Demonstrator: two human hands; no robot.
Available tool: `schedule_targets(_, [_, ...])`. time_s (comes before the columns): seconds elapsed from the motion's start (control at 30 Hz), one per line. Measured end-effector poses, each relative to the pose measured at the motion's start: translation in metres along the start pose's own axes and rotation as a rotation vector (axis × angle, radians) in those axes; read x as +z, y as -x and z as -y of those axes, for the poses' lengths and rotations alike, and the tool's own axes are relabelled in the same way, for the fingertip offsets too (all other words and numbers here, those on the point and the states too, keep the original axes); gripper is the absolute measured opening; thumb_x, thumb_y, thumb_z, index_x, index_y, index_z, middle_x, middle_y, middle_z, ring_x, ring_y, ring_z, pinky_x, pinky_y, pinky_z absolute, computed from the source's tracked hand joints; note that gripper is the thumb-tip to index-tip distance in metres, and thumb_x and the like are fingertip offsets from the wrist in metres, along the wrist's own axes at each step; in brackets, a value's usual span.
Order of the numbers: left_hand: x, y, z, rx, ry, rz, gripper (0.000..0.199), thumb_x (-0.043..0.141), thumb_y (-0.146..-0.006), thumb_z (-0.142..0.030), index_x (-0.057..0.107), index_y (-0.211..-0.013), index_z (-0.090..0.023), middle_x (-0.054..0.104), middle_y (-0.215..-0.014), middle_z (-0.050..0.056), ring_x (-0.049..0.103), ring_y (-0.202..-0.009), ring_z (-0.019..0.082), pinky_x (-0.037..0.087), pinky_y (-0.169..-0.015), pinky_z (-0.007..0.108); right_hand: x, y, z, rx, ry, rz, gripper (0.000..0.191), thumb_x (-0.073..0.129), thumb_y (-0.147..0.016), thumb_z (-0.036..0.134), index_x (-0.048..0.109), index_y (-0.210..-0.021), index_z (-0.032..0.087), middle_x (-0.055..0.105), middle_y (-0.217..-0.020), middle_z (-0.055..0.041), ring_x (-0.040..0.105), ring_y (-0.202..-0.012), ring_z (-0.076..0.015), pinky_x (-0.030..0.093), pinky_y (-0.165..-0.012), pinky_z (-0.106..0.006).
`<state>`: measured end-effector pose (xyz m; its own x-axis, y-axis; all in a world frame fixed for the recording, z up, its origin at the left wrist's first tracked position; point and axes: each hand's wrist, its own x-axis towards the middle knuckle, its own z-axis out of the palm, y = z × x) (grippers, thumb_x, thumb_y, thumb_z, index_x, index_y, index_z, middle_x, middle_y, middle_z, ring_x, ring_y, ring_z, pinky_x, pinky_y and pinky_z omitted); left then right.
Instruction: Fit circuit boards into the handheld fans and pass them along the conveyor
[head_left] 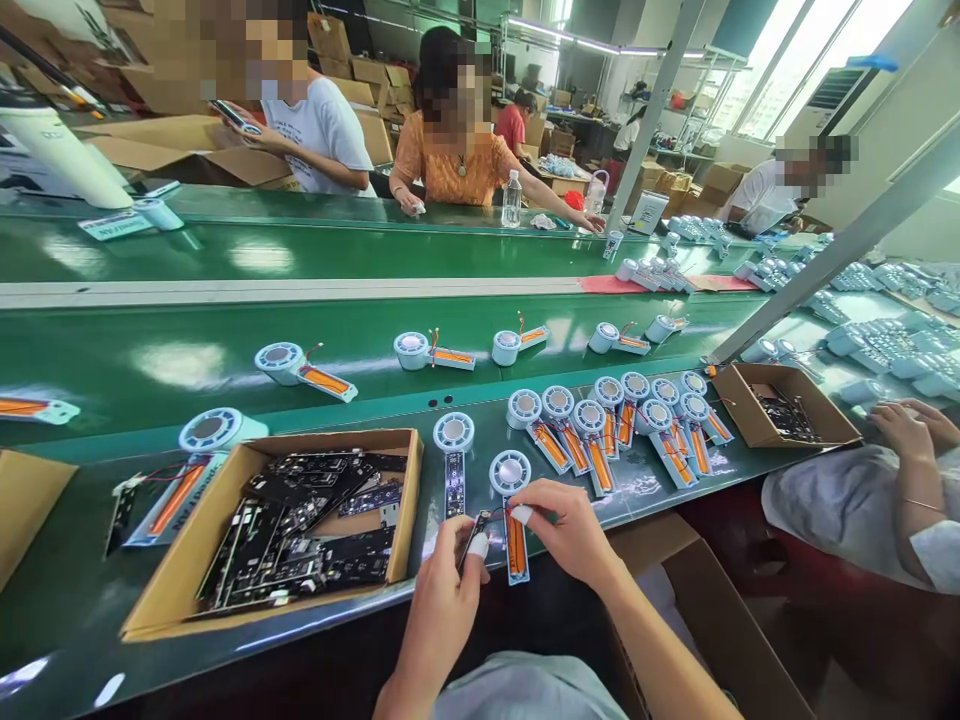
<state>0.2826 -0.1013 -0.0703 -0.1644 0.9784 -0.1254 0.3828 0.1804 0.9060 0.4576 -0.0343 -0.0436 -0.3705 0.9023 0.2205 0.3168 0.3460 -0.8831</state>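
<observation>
Between the thumb and fingers of my left hand (450,580) is a small dark circuit board (472,538), tilted upward. My right hand (566,525) pinches thin red wires beside it, with white covers on some fingertips of both hands. Under the wires, a light blue fan unit (510,472) with an orange strip in its open handle (517,550) lies at the table's front edge. Just left of it rests another fan unit (453,433) with a board in its handle. A cardboard box of dark circuit boards (411,500) stands to the left.
Several fan units (589,417) are clustered to the right, near a smaller box of boards (739,415). More units (412,350) lie on the green conveyor (360,320). A co-worker's hands (904,425) are at far right; other people sit across the line.
</observation>
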Motion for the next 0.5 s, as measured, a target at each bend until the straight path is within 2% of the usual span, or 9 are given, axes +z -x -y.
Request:
schedule_targets(0.07, [0.002, 0.0, -0.002, -0.013, 0.061, -0.04, 0.03, 0.046, -0.088, -0.045, 0.053, -0.104, -0.021, 0.071, -0.081, 0.006, 0.069, -0.059, 0.022, 0.057, -0.057, 0.035, 0.009, -0.004, 0.001, -0.023, -0.009, -0.016, 0.016, 0.06, -0.092, 0.018, 0.074, -0.099, 0.02, 0.076, -0.094, -0.0049, 0.07, -0.085, -0.0173, 0.055, -0.078, -0.028])
schedule_targets(0.13, [0.002, -0.001, -0.005, -0.023, 0.145, -0.064, 0.031, 0.047, -0.088, -0.045, 0.052, -0.107, -0.021, 0.072, -0.088, 0.007, 0.069, -0.059, 0.019, 0.057, -0.057, 0.034, 0.015, -0.009, 0.004, 0.025, 0.002, -0.002, 0.017, 0.061, -0.089, 0.017, 0.071, -0.103, 0.02, 0.074, -0.087, -0.0025, 0.068, -0.075, -0.015, 0.055, -0.071, -0.026])
schedule_targets(0.2, [0.002, -0.002, -0.008, -0.034, 0.204, -0.029, 0.031, 0.048, -0.088, -0.043, 0.053, -0.109, -0.021, 0.069, -0.077, 0.002, 0.065, -0.053, 0.017, 0.056, -0.054, 0.031, 0.018, -0.011, 0.007, 0.051, 0.034, 0.048, 0.014, 0.061, -0.088, 0.014, 0.07, -0.097, 0.02, 0.071, -0.081, -0.0003, 0.064, -0.067, -0.013, 0.053, -0.065, -0.023])
schedule_targets(0.3, [0.001, -0.003, -0.012, -0.05, 0.222, 0.059, 0.03, 0.045, -0.089, -0.041, 0.058, -0.106, -0.02, 0.06, -0.059, -0.005, 0.054, -0.042, 0.014, 0.045, -0.043, 0.025, 0.016, -0.01, 0.009, -0.056, 0.105, 0.097, 0.02, 0.056, -0.089, 0.008, 0.071, -0.093, 0.02, 0.07, -0.089, -0.0034, 0.066, -0.078, -0.0148, 0.054, -0.074, -0.026])
schedule_targets(0.4, [0.0, -0.005, -0.018, -0.057, 0.232, 0.06, 0.035, 0.043, -0.091, -0.047, 0.062, -0.1, -0.019, 0.057, -0.059, -0.004, 0.045, -0.038, 0.012, 0.035, -0.038, 0.023, 0.013, -0.007, 0.007, -0.139, 0.15, 0.106, 0.026, 0.051, -0.092, 0.006, 0.071, -0.097, 0.021, 0.069, -0.097, -0.0054, 0.067, -0.089, -0.0166, 0.055, -0.081, -0.028])
schedule_targets(0.5, [0.001, -0.008, -0.022, -0.023, 0.208, 0.049, 0.039, 0.047, -0.09, -0.054, 0.064, -0.091, -0.019, 0.048, -0.052, -0.007, 0.043, -0.039, 0.011, 0.033, -0.04, 0.022, 0.011, -0.003, 0.003, -0.172, 0.215, 0.142, 0.025, 0.052, -0.094, 0.005, 0.07, -0.101, 0.021, 0.067, -0.099, -0.0048, 0.066, -0.091, -0.0159, 0.055, -0.083, -0.027])
